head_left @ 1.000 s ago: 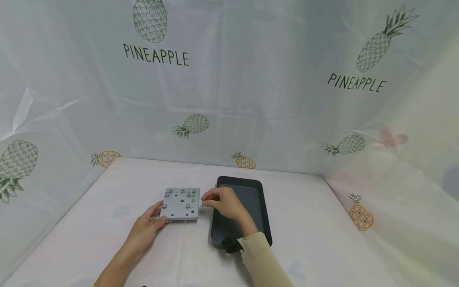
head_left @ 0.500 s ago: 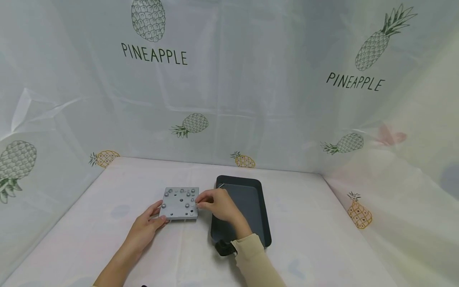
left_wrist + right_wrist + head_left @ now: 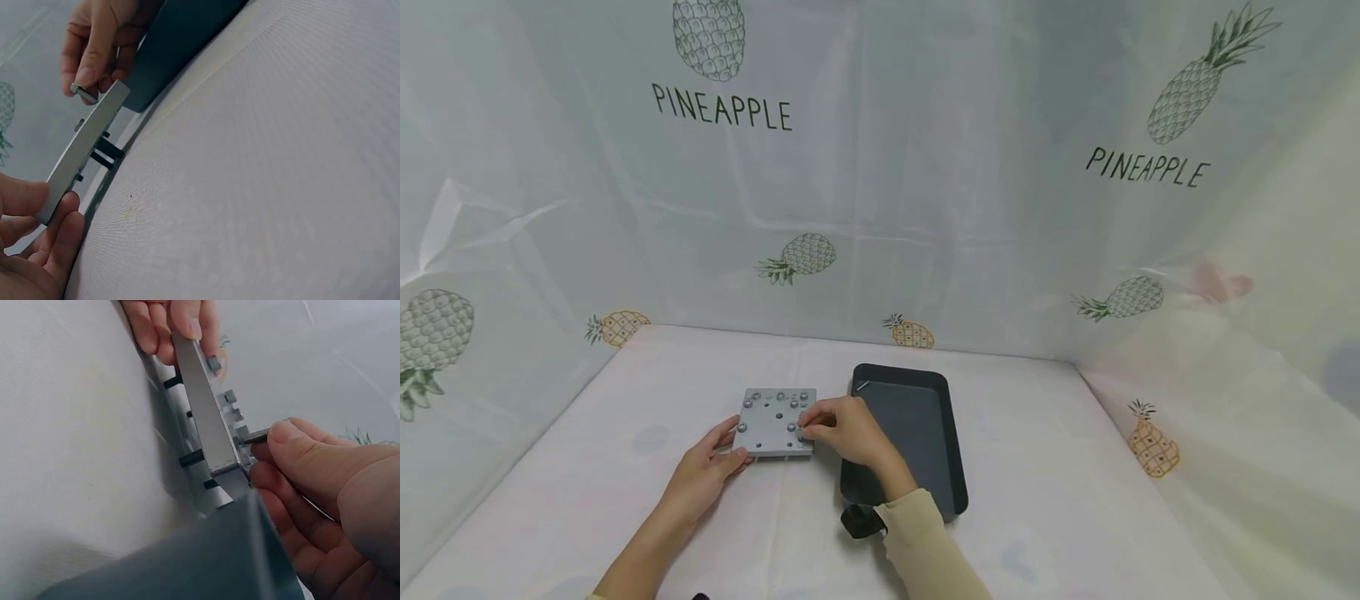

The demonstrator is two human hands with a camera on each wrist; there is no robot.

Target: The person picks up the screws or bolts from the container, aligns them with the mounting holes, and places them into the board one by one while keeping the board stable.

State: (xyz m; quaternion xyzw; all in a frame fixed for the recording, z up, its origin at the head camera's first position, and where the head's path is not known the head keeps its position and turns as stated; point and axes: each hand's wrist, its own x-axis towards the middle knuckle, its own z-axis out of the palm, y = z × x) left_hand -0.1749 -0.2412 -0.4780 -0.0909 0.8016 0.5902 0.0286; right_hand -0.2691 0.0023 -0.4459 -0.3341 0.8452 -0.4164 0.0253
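Observation:
A grey metal plate [image 3: 765, 433] with several socket-head bolts and open holes sits left of the tray. My left hand [image 3: 700, 475] grips it at its left edge, thumb on top and fingers beneath. Black stubs show under the plate [image 3: 84, 150] in the left wrist view. Over its right part is my right hand [image 3: 848, 429], which pinches a small threaded bolt [image 3: 257, 435] between thumb and forefinger. In the right wrist view the bolt's threaded end points at the plate's top face, among the bolt heads. The fingers hide its other end there.
A dark shallow tray [image 3: 955, 454] lies right of the plate, partly under my right forearm. One thin metal piece [image 3: 862, 386] rests in its far left corner. A black wrist device [image 3: 859, 522] hangs by the right sleeve. A pineapple-print sheet [image 3: 985, 208] rises behind the table.
My right hand has moved left from the tray's edge to over the plate's right side, carrying the bolt. The left hand and plate have stayed in place.

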